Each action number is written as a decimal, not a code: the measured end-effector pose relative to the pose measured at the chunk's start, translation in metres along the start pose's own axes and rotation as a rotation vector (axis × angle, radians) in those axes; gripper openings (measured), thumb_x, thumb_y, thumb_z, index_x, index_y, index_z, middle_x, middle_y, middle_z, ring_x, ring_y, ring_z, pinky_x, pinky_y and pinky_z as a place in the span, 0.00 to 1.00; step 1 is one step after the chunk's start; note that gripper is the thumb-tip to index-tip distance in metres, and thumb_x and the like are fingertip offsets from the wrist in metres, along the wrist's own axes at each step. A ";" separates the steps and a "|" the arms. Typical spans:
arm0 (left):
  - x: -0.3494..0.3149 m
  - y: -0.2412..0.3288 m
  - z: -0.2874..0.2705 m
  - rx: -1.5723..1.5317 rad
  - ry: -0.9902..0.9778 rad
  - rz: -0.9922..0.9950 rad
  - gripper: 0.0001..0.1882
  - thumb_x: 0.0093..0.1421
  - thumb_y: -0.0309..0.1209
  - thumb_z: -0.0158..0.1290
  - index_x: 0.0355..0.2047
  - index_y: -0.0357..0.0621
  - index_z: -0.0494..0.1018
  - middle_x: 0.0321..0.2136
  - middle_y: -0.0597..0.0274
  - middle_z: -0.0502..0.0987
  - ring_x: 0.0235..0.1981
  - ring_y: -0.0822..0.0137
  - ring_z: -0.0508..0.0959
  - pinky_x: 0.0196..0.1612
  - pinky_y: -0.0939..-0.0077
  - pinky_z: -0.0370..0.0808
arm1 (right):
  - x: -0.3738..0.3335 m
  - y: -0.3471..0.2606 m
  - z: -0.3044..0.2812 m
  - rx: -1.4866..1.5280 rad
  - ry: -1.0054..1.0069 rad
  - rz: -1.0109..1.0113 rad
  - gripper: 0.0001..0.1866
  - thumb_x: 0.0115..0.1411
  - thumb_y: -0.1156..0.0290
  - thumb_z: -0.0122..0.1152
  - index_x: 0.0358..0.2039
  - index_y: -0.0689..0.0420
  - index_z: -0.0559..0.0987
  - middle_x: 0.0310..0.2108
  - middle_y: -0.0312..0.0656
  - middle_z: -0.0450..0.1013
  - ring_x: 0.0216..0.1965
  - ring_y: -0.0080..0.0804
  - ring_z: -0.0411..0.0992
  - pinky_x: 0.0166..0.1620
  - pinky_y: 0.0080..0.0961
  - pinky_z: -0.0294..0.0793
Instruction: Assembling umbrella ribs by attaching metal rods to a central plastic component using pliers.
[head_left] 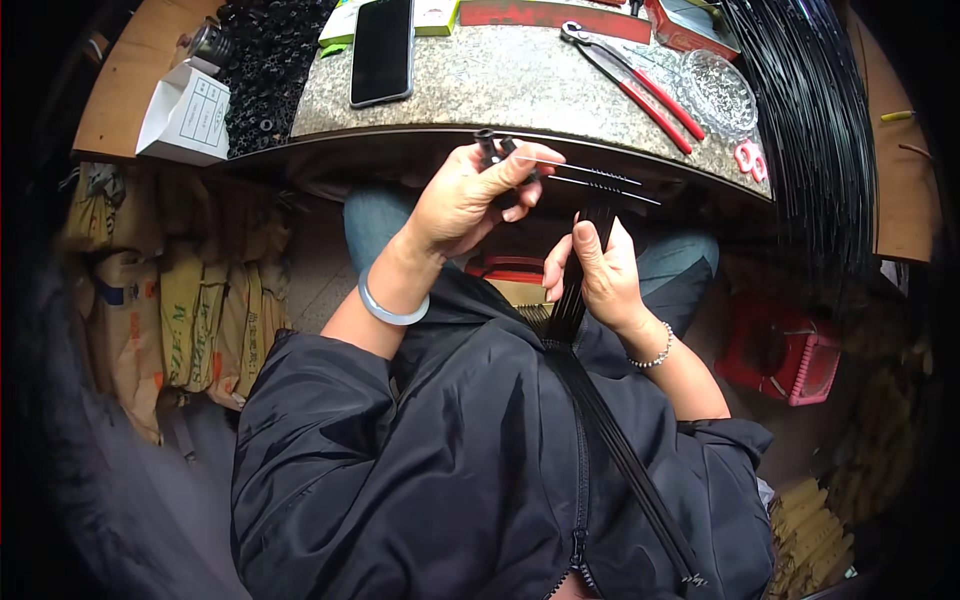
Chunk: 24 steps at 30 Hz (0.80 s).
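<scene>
My left hand (462, 200) is closed around dark tubular handles (486, 142). Two thin metal rods (625, 192) stick out from it to the right, with small dark pieces in a row along them. Close by on the right, my right hand (608, 280) grips a bundle of thin black strips (625, 450), thumb uppermost. The strips' top ends come up just under the rods; whether they touch, I cannot tell. Below the hand the bundle runs down across my dark jacket to the lower right.
On the speckled tabletop (480, 85) lie a phone (382, 50), red-handled pliers (640, 88), a clear round dish (720, 90) and pink-handled scissors (750, 160). Small black parts (270, 70) heap at the left beside a white box (187, 112). Long black strands (810, 130) hang at the right.
</scene>
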<state>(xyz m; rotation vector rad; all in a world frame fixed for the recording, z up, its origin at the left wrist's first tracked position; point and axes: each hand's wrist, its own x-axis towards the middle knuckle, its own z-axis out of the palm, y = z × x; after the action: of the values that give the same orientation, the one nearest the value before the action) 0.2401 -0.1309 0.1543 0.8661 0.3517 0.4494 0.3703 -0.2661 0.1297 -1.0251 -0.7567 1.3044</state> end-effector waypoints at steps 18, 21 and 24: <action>0.018 -0.006 0.009 -0.185 -0.045 -0.009 0.25 0.62 0.37 0.47 0.51 0.28 0.61 0.30 0.62 0.69 0.28 0.75 0.69 0.24 0.88 0.66 | -0.003 -0.001 -0.001 0.080 0.007 -0.032 0.14 0.64 0.62 0.45 0.38 0.62 0.63 0.18 0.45 0.71 0.16 0.27 0.70 0.21 0.19 0.72; 0.024 -0.010 0.011 -0.168 -0.049 0.013 0.18 0.61 0.36 0.49 0.44 0.31 0.67 0.30 0.59 0.72 0.26 0.77 0.68 0.22 0.89 0.65 | -0.003 -0.002 -0.001 0.092 0.006 -0.026 0.15 0.64 0.61 0.45 0.39 0.62 0.63 0.18 0.45 0.71 0.16 0.27 0.70 0.21 0.19 0.72; 0.027 -0.012 0.015 -0.168 -0.084 0.026 0.13 0.60 0.35 0.50 0.34 0.34 0.70 0.32 0.54 0.75 0.23 0.78 0.68 0.21 0.91 0.66 | -0.004 -0.002 -0.001 0.094 -0.005 -0.018 0.16 0.64 0.60 0.44 0.38 0.62 0.64 0.18 0.45 0.71 0.16 0.27 0.71 0.22 0.19 0.72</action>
<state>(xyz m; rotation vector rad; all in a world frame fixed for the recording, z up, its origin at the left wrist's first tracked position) 0.2726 -0.1333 0.1505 0.7236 0.2225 0.4588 0.3716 -0.2704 0.1312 -0.9379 -0.6999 1.3156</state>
